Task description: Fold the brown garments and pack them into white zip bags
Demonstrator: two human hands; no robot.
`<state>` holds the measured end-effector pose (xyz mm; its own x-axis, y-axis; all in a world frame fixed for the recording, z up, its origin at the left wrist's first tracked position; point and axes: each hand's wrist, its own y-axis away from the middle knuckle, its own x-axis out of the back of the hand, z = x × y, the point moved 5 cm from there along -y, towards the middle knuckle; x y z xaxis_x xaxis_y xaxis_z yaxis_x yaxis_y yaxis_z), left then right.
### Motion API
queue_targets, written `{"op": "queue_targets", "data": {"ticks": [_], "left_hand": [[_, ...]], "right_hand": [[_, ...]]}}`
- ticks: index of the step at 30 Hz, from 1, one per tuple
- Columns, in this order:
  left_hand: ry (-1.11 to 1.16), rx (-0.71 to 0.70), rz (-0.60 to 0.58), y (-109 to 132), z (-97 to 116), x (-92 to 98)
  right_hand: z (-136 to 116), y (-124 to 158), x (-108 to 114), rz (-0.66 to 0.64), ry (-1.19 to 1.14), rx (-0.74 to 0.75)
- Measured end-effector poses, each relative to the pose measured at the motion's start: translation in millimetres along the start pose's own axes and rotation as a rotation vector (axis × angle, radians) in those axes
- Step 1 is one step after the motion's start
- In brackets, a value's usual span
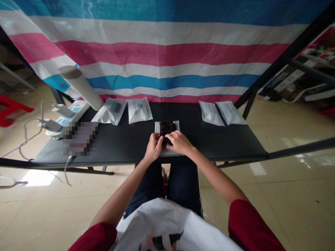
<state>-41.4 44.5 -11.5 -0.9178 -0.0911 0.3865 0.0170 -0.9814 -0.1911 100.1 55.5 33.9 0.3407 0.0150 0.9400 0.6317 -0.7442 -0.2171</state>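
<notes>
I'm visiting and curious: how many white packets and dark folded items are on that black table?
White packets: 5, one of them under the dark item
Dark folded items: 1
Total: 6

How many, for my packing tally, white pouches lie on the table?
4: the far-left pouch and next pouch left of centre, the right pouch and far-right pouch right of it. A white piece under the left hand and right hand may be a fifth.
</notes>
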Motion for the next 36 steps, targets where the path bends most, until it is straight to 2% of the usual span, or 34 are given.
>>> {"op": "queue_targets", "data": {"ticks": [7,14,18,23,27,29,32,34,36], "left_hand": [[0.016,0.04,-0.02,2.6,1.5,3.0],[-0.026,0.033,-0.03,6.9,6.1,1.7],[-0.051,0.024,-0.025,7.4,5.5,0.9],[-0.095,0.005,-0.029,5.5,5.5,0.1],[-0.273,-0.169,-0.032,11.7,27.4,-3.2],[-0.31,-0.252,-0.092,18.1,41.4,-10.6],[-0.268,-0.317,-0.263,28.2,55.8,-28.8],[-0.249,-0.355,-0.375,33.9,60.2,-42.4],[-0.248,-0.378,-0.434,36.9,60.8,-53.9]], "right_hand": [[26.3,-24.2,4.2,0.034,-0.101,-0.199],[57.5,-39.8,2.0,-0.031,-0.307,-0.401],[76.4,-52.0,0.0,-0.077,-0.341,-0.45],[93.0,-65.2,-6.6,-0.036,-0.272,-0.48],[94.9,-67.6,-12.7,-0.048,-0.207,-0.448],[95.6,-66.5,-12.5,-0.069,-0.212,-0.416],[98.2,-64.5,-8.1,-0.118,-0.225,-0.375],[98.6,-63.9,-6.3,-0.195,-0.251,-0.366],[95.9,-63.4,-6.8,-0.298,-0.306,-0.37]]}}
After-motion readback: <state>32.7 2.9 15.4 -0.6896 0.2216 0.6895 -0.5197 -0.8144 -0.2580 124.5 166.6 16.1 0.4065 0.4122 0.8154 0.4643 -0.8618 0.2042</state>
